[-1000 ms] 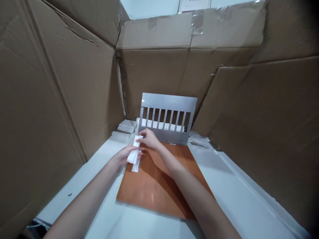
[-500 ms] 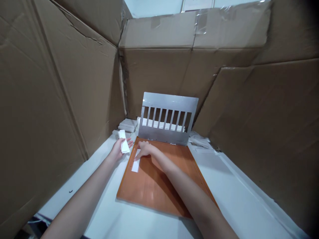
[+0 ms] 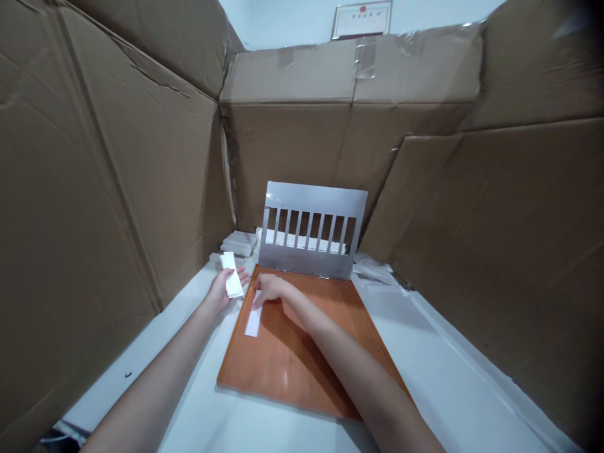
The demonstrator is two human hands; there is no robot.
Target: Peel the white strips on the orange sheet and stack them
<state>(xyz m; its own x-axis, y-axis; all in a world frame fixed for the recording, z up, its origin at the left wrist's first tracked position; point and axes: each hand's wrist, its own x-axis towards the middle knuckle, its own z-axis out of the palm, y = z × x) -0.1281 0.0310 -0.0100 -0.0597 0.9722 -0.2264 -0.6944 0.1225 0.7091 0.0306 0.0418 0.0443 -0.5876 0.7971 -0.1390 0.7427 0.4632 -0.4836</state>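
My left hand [image 3: 221, 288] is closed on a small stack of white strips [image 3: 233, 283], thumb across the top, just off the left edge of an orange-brown board [image 3: 302, 371]. A single white strip [image 3: 253, 323] lies lengthwise near the left side of that board. Over its far end is my right hand [image 3: 270, 288], with the thumb on one part and the fingers curled near the board's upper left corner. A hinged metal plate [image 3: 315, 195] with a row of tall slots stands up at the board's far edge.
Cardboard walls [image 3: 155, 126] enclose the white table [image 3: 189, 402] at the left, back and right. White stacked pieces [image 3: 238, 242] lie behind my left hand. Thin white sheets [image 3: 375, 269] are to the right of the plate. A framed certificate [image 3: 362, 19] hangs beyond.
The view has tilted up slightly, so everything sits lower in the picture. Both hands keep nearly the same places, the right on the single strip and the left around its stack.
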